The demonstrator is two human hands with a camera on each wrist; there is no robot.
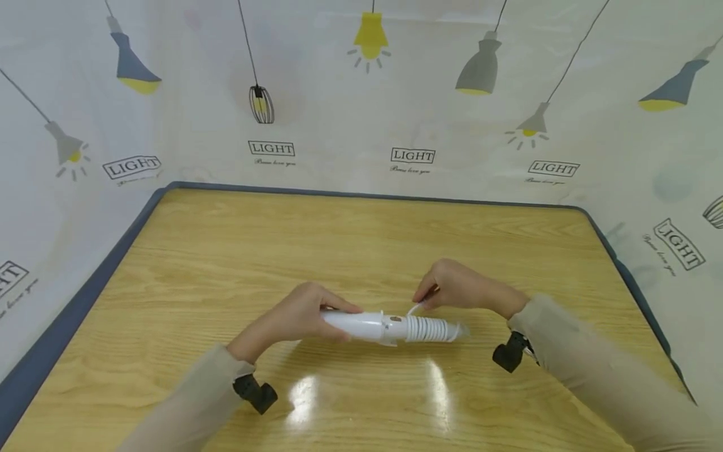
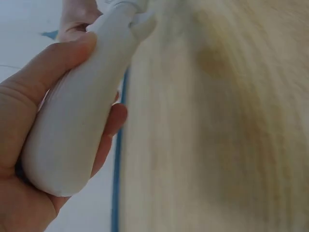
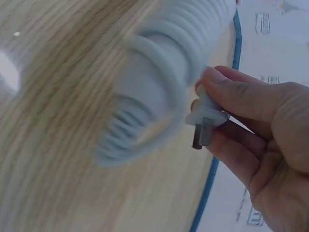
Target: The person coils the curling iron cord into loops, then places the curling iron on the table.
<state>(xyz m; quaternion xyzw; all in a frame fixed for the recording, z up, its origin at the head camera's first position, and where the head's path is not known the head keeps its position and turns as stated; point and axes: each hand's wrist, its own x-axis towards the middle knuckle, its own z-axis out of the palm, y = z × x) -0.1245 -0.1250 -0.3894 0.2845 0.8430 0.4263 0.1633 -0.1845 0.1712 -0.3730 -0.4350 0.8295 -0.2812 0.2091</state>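
Observation:
My left hand [image 1: 299, 312] grips a white, rounded electric appliance [image 1: 364, 325] by its thick smooth end, holding it roughly level over the table. In the left wrist view, the thumb lies along the appliance body [image 2: 72, 121] and fingers wrap behind it. A white cord [image 1: 429, 329] is wound in several turns round the narrower right part. Just above those coils, my right hand [image 1: 452, 285] pinches the cord's end. The right wrist view shows a white two-pin plug [image 3: 208, 117] between thumb and fingers, its metal pins pointing away from the palm. The appliance's exact kind cannot be told.
The wood-grain table [image 1: 350, 251] has a dark blue edge [image 1: 373, 194] along its back and sides. Behind it hangs a pale sheet [image 1: 339, 125] printed with lamps. A small black camera [image 1: 255, 393] is strapped at the left wrist, another black camera [image 1: 510, 353] at the right.

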